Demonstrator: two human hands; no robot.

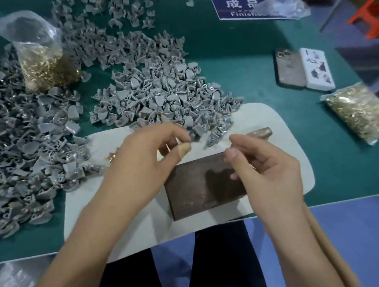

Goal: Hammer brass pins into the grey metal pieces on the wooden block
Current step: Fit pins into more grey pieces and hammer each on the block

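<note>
A green-topped table (240,64) fills the frame. Grey metal pieces (9,153) lie heaped across its left and centre, with an open bag of brass pins (45,64) at upper left and a sealed one (363,111) at right. A pale mat (278,123) lies at lower centre, two phones (304,70), apparently face down, at right, and a blue sign (241,8) at the top.

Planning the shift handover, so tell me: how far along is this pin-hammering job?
Done: unclear; the left pile of grey pieces shows brass glints, perhaps already pinned. In hand: the left hand pinches something small beyond the bare wooden block; the right hand holds the hammer. Left: the large middle pile and two bags of brass pins.
</note>
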